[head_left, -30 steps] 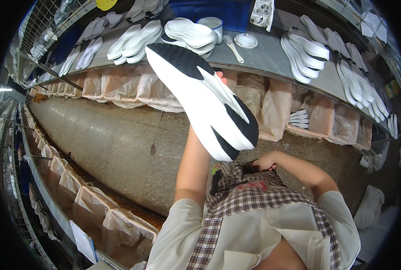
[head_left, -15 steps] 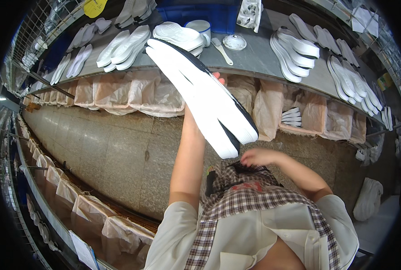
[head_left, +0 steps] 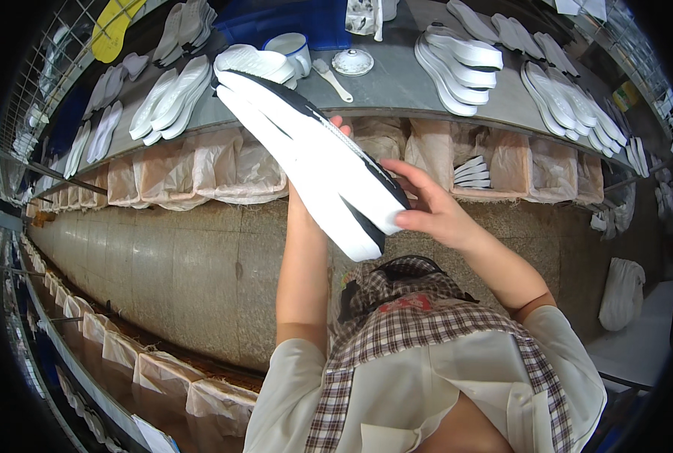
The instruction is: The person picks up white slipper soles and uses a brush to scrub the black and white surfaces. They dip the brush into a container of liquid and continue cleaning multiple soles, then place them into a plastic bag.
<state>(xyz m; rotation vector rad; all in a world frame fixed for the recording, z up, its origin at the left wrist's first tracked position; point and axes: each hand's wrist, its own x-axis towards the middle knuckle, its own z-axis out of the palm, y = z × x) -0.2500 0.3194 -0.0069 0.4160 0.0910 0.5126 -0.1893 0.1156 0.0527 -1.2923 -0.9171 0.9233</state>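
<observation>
A pair of white shoe soles (head_left: 300,160) with black parts, stacked together, is held up slantwise in front of the bench. My left hand (head_left: 339,125) grips them from behind; only its fingertips show past the far edge, and the soles hide the rest. Around the nearer end of the upper sole, my right hand (head_left: 430,208) is closed, thumb on the near side and fingers along the black edge. Just beyond the far end of the pair lie more white soles (head_left: 247,59) on the grey bench (head_left: 385,87).
On the bench stand a white mug (head_left: 291,51), a small brush (head_left: 332,80), a round lid (head_left: 352,62), a blue bin (head_left: 276,24) and stacked soles (head_left: 457,72). Lined bins (head_left: 238,174) run beneath. Another row of lined bins (head_left: 159,377) stands at the left. A white sack (head_left: 622,294) is at the right.
My right hand has come up from near the apron and taken hold of the soles' near end. The bench has shifted leftward in view.
</observation>
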